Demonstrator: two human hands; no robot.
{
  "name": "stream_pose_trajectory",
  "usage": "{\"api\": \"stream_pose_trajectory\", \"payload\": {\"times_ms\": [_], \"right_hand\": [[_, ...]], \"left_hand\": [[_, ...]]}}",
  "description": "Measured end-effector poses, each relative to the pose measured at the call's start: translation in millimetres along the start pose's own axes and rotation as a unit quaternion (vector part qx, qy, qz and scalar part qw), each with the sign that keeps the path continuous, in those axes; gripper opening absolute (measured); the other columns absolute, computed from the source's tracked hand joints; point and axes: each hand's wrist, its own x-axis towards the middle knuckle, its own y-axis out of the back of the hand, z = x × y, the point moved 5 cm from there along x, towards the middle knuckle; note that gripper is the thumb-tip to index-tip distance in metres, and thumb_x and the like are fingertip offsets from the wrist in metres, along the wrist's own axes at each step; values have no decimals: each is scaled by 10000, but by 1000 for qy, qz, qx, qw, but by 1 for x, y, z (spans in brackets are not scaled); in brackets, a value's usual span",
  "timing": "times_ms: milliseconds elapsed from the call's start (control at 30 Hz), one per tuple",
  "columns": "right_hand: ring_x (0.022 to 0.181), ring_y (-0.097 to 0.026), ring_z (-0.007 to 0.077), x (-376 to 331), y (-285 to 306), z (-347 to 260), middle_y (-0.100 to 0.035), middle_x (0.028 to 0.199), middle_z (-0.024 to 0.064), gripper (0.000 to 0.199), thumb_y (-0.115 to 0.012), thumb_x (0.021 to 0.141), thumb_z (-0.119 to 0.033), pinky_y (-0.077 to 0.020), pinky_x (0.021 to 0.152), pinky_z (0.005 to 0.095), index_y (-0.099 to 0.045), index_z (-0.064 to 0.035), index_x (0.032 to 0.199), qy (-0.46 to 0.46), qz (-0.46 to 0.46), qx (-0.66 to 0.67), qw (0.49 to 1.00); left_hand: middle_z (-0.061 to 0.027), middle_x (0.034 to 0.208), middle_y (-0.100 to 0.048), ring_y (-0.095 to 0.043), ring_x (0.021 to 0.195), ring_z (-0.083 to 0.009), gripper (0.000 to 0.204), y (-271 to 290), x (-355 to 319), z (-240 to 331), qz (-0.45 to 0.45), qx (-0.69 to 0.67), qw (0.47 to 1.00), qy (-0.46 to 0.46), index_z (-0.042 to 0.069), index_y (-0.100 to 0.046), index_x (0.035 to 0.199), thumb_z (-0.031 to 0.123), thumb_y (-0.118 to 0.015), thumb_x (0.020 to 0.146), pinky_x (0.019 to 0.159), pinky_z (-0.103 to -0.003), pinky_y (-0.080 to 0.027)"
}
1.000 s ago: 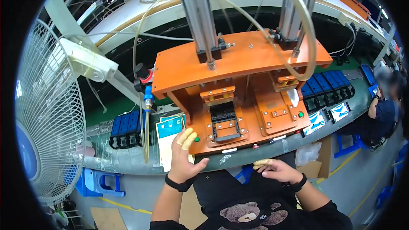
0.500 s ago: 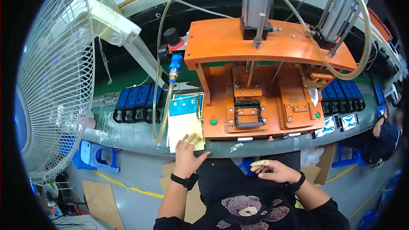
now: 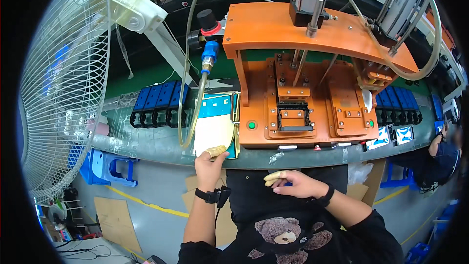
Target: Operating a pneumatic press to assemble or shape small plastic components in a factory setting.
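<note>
My left hand, with pale covers on its fingertips, is at the bench's front edge. Its thumb and fingers pinch the near edge of a pale yellow sheet, whose right side curves up. Under the sheet, part of a blue sheet shows, and more blue with small white cutouts lies at its far end. My right hand hovers before the bench, fingers loosely bent, thumb apart, nothing visible in it. A black frame-shaped part sits in the left fixture of the orange press.
Rows of blue-and-black parts stand left and right of the press. A clear air hose hangs near the sheets. A large fan is at left. Shiny packets lie at right. Another person is at far right.
My left hand has closed on the sheet's near edge, and its right side has lifted, baring blue below. My right hand has moved left. The view has shifted slightly.
</note>
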Motion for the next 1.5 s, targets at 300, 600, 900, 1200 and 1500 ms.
{"api": "stream_pose_trajectory", "payload": {"times_ms": [300,600,900,1200,1500], "right_hand": [[901,-615,160,72,-35,-19,-649,1072,83,558,-664,921,-217,-518,800,303,-451,-67,1415,58,37,-78,995],[920,-646,330,96,-41,-40,-636,1099,201,689,-617,895,-281,-521,800,408,-334,-115,1501,2,58,-213,975],[976,-634,416,105,-33,-17,-665,1090,239,635,-645,876,-294,-507,861,453,-447,0,1404,-1,101,-247,964],[772,-654,118,100,-44,9,-685,933,67,311,-577,976,-206,-530,688,294,-575,-7,1215,38,128,249,959],[700,-642,93,44,-35,-29,-721,814,91,167,-670,899,-134,-520,639,291,-698,14,970,-23,147,-68,986]], "left_hand": [[-98,989,-723,-645,861,-108,238,3,8,-10,-67,13,998,18,-64,-696,1093,58,-682,889,779,-251,-511],[-68,920,-697,-638,815,-102,188,23,17,-17,5,-155,980,122,-102,-671,1009,19,-705,869,740,-232,-502],[-155,915,-714,-698,851,-250,135,35,-58,56,99,181,949,-238,-10,-663,954,2,-706,827,781,-332,-529],[-157,1037,-654,-633,960,-346,351,-11,-149,55,-102,160,956,-223,30,-623,1025,26,-760,702,840,-402,-503],[-205,1293,-523,-509,1206,-371,633,-17,-123,65,-3,90,975,-202,-2,-532,1279,194,-829,755,1034,-450,-401]]}}
